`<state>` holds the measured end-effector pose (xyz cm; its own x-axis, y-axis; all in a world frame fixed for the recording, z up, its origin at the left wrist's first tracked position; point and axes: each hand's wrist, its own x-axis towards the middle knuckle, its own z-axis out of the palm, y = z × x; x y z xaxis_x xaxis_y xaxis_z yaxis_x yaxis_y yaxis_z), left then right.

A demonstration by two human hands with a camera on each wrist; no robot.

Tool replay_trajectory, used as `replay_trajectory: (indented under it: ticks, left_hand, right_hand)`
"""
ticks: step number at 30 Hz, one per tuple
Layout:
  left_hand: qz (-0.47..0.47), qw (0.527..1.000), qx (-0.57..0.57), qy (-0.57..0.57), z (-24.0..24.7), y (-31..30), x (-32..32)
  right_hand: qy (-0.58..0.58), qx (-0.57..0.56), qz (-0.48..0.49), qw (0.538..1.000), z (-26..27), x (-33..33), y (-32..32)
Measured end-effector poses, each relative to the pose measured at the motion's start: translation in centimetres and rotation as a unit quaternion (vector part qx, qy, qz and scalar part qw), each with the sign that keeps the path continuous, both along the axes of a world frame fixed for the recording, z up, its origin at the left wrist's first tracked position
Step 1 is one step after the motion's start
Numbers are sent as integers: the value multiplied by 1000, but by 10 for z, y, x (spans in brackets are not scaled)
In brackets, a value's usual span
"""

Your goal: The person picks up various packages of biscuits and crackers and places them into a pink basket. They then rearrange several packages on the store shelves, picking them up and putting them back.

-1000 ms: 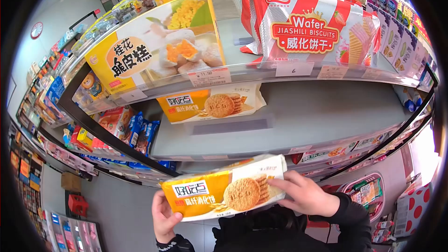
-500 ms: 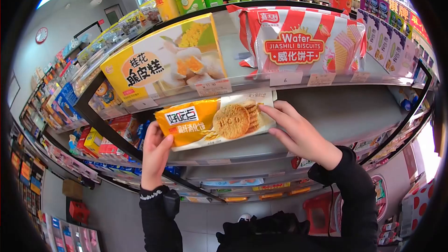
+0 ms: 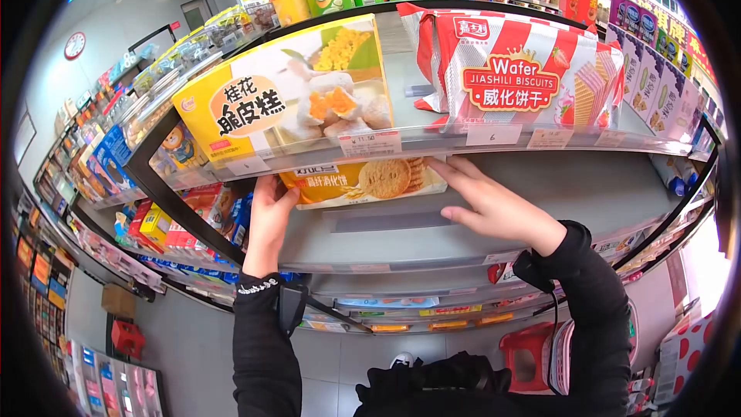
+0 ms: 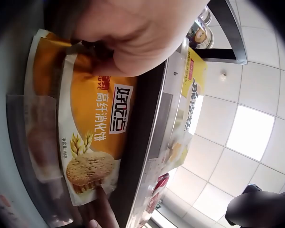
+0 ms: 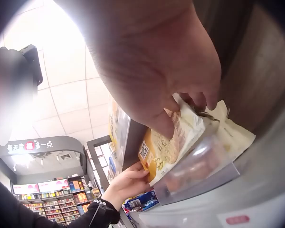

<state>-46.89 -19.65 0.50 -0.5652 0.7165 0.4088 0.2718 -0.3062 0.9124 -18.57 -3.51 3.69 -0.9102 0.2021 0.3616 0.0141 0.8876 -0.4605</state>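
Note:
A yellow-and-white biscuit pack (image 3: 370, 184) stands on the shelf level under the top one, its upper edge partly covered by the top shelf's front strip. My left hand (image 3: 270, 216) grips the pack's left end, thumb on the front and fingers hidden behind. At the other end, my right hand (image 3: 494, 205) touches the upper corner with extended fingers, its thumb spread away below. In the left wrist view, a fingertip of that hand lies over the printed biscuits. A similar pack (image 4: 42, 111) lies close against the first, behind a clear strip.
On the top shelf stand a yellow cake box (image 3: 285, 89) and red-striped wafer packs (image 3: 521, 73). A black shelf post (image 3: 181, 208) rises left of the left hand. A clear price strip (image 3: 386, 221) lies below the pack; a red stool (image 3: 529, 351) is on the floor.
Both hands have carried the biscuit pack up and forward from in front of the shelves into the second level. The right thumb has moved off the pack's front.

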Motion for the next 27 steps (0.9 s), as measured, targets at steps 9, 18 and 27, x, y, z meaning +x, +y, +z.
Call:
replay_trajectory:
  ticks: [9,18,27]
  left_hand:
    - [-21,997,-75,-8,-25,-14,-6]
    - [136,979,9,151,-40,-90,90]
    - [-60,981,-181,-27,-113,-88,120]
  right_hand:
    - [-68,-7,31,997,-17,14,7]
    - [55,6,-80,995,-28,90,-36]
    - [85,-200,-34,976,-96,108,-74]
